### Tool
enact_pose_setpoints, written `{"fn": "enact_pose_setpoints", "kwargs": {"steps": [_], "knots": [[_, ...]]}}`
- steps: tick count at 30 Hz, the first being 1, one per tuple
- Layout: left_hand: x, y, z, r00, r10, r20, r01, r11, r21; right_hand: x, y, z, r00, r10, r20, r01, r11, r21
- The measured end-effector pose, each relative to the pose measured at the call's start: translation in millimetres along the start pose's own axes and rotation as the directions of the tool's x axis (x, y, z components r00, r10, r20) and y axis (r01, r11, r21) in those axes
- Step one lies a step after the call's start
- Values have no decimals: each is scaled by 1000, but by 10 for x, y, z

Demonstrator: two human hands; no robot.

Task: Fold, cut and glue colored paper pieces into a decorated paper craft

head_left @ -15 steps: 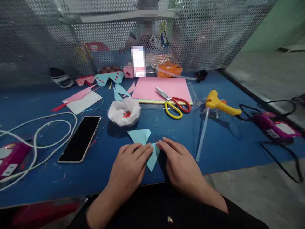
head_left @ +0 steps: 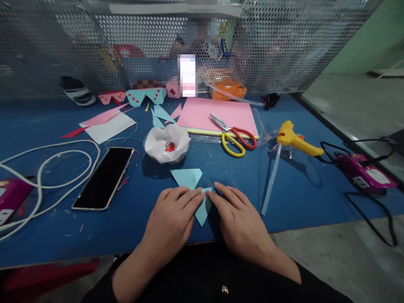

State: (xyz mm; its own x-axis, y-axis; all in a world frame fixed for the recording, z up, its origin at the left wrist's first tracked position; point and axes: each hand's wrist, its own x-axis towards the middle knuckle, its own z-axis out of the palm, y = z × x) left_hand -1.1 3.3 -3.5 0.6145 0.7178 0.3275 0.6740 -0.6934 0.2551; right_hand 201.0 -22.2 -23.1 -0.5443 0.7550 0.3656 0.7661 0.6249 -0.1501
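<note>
A: Which element occupies the centre of the view?

B: Light blue folded paper (head_left: 204, 213), on the blue tabletop (head_left: 284, 208) near its front edge, between and partly beneath both hands. One triangular part shows beyond the left fingers, another points toward the near edge (one piece or two cannot be told, the middle being covered).

A: And the state of the fingers?

B: Left hand (head_left: 170, 221): fingers close together, laid over the paper. Right hand (head_left: 244, 223): fingers slightly spread, the tips nearest the left hand meeting the paper's right side. The thumbs are largely hidden; whether either hand pinches cannot be told.

A: What surrounds them?

B: Beyond the left hand, a bowl (head_left: 164, 159) lined with white paper, containing small red and blue scraps (head_left: 170, 147). To its right, scissors (head_left: 227, 128) with one yellow and one red handle, partly on pink paper (head_left: 197, 115). Far right, a yellow hot glue gun (head_left: 298, 142); left, a dark-screened smartphone (head_left: 105, 179)
</note>
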Motion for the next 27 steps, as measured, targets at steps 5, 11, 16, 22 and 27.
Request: {"fn": "enact_pose_setpoints", "kwargs": {"steps": [5, 11, 16, 22, 27], "knots": [[0, 6, -3, 1000, 3, -12, -3, 1000, -5, -6, -23, -22, 999, -46, -24, 46, 999, -7], [3, 12, -1, 1000, 2, -11, -2, 1000, -11, -113, 10, -89, 909, 324, -261, -231, 915, 331], [-1, 10, -5, 1000, 2, -13, -2, 1000, -10, -153, 0, -89, 827, 488, -280, -344, 833, 434], [-9, 3, 6, 1000, 7, -8, -7, 1000, -7, -114, 29, -127, 892, 413, -182, -266, 807, 528], [-10, 5, 4, 1000, 15, -22, -15, 1000, -12, -94, 22, -151, 914, 371, -166, -235, 815, 530]]}}
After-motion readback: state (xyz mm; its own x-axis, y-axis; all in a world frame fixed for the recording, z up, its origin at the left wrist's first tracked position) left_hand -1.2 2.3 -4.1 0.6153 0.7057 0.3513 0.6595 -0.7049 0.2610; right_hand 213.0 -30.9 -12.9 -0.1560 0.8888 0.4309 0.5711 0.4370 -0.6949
